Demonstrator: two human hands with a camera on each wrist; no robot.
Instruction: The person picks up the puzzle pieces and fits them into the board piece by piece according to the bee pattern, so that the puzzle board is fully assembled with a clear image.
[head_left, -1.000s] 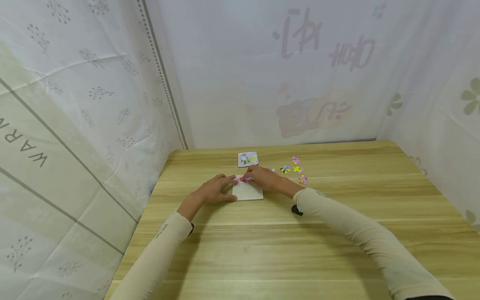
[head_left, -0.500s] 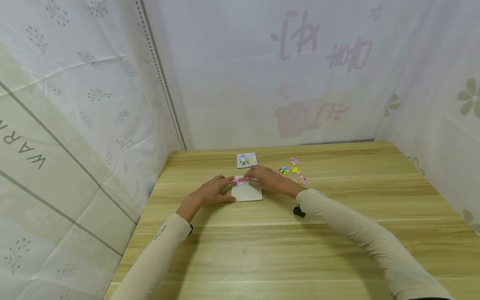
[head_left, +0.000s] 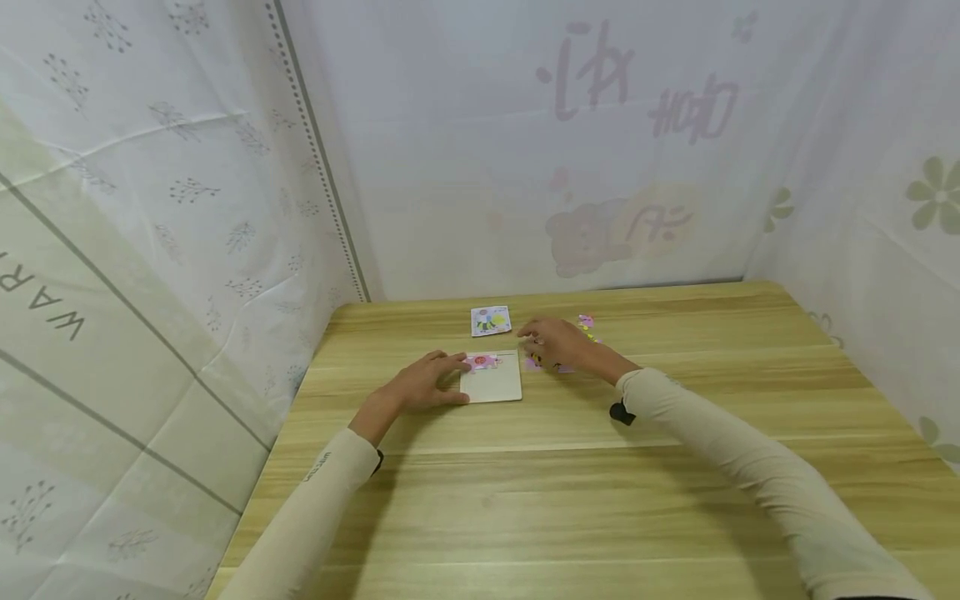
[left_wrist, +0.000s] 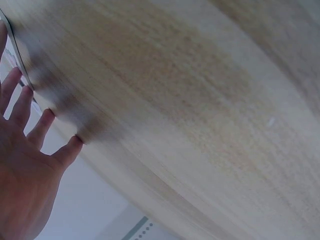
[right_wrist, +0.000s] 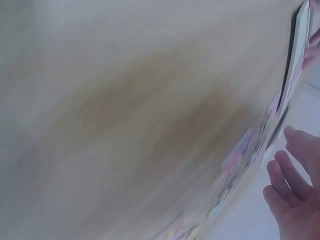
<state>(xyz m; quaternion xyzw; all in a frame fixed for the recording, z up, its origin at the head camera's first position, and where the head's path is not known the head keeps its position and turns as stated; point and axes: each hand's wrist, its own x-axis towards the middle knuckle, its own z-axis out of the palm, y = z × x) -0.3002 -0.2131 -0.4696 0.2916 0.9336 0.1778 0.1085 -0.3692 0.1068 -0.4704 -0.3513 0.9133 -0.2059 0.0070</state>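
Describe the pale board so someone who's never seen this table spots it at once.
On the wooden table, toward its far side, find the left hand. The board lies just to the right of that hand, which touches its left side. Unlike the smaller printed card beyond it, it is mostly blank, with pink pieces near its far edge.

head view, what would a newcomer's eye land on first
Probably the pale square board on the wooden table, with pink puzzle pieces near its far edge and the left hand at its left side. Next, the right hand over colourful loose pieces to the board's right. Beyond the board lies a picture card.
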